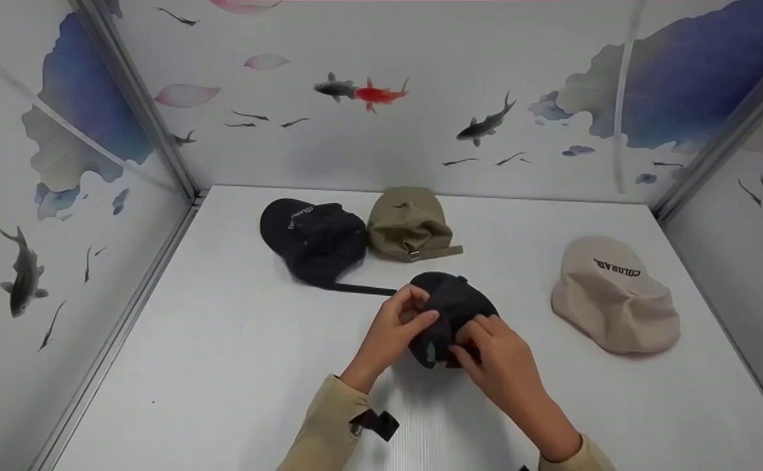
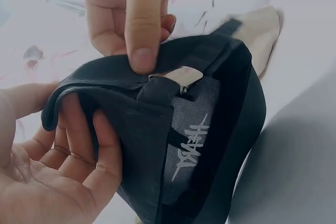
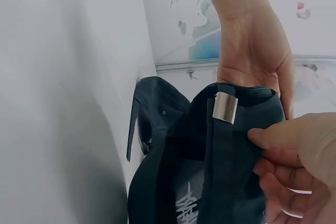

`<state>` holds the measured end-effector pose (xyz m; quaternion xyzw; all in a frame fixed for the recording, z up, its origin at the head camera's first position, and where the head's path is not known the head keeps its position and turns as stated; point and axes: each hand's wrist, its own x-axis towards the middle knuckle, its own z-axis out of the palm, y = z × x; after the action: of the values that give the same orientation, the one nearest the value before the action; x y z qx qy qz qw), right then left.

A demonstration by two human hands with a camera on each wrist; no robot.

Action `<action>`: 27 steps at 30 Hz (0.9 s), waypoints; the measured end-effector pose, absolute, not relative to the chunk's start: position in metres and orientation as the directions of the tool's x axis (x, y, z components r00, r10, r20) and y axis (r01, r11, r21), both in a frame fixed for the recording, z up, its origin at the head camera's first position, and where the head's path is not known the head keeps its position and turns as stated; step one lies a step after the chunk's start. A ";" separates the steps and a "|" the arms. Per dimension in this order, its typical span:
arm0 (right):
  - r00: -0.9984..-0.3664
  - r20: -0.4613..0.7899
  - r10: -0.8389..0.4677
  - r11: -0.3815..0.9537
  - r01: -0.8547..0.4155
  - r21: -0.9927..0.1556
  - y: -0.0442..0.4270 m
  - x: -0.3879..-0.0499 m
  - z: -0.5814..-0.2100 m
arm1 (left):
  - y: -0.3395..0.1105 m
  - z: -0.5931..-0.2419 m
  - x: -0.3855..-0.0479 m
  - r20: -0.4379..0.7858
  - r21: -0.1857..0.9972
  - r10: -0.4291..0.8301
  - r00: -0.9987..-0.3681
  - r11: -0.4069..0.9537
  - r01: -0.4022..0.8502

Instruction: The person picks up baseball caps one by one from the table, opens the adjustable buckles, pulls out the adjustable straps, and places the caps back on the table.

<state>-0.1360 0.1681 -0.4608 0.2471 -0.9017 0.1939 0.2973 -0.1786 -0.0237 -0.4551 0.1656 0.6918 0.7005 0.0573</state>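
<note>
Both hands hold a black baseball cap (image 1: pixel 450 297) low over the white table, its inside partly turned toward the wrist cameras. My left hand (image 1: pixel 387 337) grips the cap's edge on one side; in the left wrist view its fingers (image 2: pixel 76 129) reach inside the rim. On the other side, my right hand (image 1: pixel 504 360) pinches the rim band near the back strap, thumb (image 3: pixel 278 134) on the fabric. A metal buckle (image 3: pixel 226 107) sits on the strap close by. White lettering (image 2: pixel 193 145) shows on a grey mesh panel inside.
Farther back lie a dark cap (image 1: pixel 316 239) with its strap stretched toward the held cap, and an olive cap (image 1: pixel 408 222) touching it. A beige cap (image 1: pixel 617 301) with dark lettering lies at the right. Printed walls (image 1: pixel 381 150) enclose the table's back and sides.
</note>
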 end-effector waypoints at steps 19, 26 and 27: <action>-0.945 0.218 -0.243 0.460 -0.310 -0.832 0.165 -0.139 -0.446 | -0.051 -0.457 -0.158 0.130 0.979 0.251 -0.959 0.122 0.165; -0.959 0.193 -0.209 0.390 -0.263 -0.882 0.165 -0.139 -0.444 | -0.059 -0.458 -0.146 0.139 0.956 0.306 -0.942 0.206 0.209; -0.960 0.193 -0.204 0.384 -0.260 -0.886 0.165 -0.138 -0.443 | -0.059 -0.458 -0.145 0.131 0.957 0.322 -0.938 0.207 0.205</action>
<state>-0.1384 0.1654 -0.4434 0.1394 -0.8315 0.5371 0.0260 -0.1450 -0.0594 -0.4578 0.1698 0.7754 0.6063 0.0481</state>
